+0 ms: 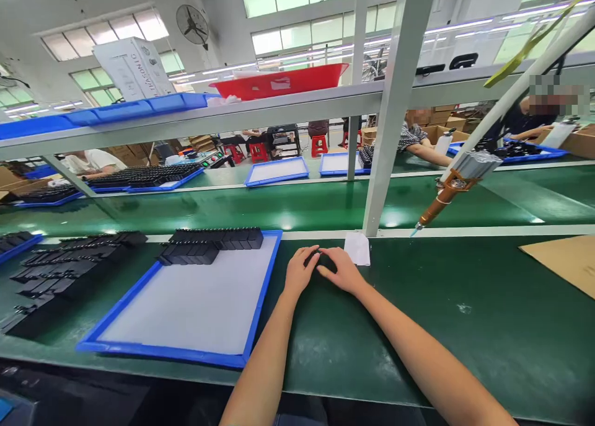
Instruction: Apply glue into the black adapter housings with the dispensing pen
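Over the green bench, my left hand (301, 270) and my right hand (344, 271) meet at the fingertips. The fingers of both are bent and closed inward. A small dark spot shows between the tips, but I cannot make out what it is. Just behind my right hand lies a white piece of paper (357, 248). To the left of my hands is a blue-rimmed tray (267, 277) with a white floor. Black box-shaped parts (237, 237) stand in rows at its far end.
More black parts (69, 265) stand in rows at far left. A dispensing gun (437, 206) with a thin tip hangs at right from an angled pole, near a metal post (388, 116). Cardboard (564, 258) lies at right. Co-workers sit beyond the green conveyor (260, 206).
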`<state>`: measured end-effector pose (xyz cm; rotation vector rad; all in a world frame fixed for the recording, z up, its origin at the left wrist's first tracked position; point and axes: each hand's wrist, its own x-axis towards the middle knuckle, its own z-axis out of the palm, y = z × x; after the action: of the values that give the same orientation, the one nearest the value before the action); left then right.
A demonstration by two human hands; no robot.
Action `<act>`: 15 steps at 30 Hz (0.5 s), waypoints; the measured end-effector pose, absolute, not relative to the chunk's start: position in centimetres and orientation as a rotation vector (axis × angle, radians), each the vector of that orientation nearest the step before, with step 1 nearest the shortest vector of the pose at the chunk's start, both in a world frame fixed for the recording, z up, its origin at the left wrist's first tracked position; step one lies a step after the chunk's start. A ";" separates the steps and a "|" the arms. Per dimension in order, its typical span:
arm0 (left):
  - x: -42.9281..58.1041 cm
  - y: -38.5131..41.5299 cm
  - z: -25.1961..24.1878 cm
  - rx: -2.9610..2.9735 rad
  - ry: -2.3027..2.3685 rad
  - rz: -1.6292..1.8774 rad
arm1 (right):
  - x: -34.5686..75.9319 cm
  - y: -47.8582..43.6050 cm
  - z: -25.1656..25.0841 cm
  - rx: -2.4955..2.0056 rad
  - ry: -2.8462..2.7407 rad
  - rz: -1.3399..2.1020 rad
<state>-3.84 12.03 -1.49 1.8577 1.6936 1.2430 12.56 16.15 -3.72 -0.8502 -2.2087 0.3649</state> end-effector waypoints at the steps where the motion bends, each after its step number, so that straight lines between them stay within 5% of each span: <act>1: -3.7 12.0 -1.4 1.874 1.729 1.221 | 12.4 16.0 -3.6 -0.822 -2.232 0.394; 15: -6.2 10.6 0.6 1.752 1.680 0.945 | 12.5 15.5 -2.8 -0.835 -2.382 0.505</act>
<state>-6.16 10.58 0.56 1.7521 1.6801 0.9445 12.46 15.52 -2.81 -0.8352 -2.3823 0.5052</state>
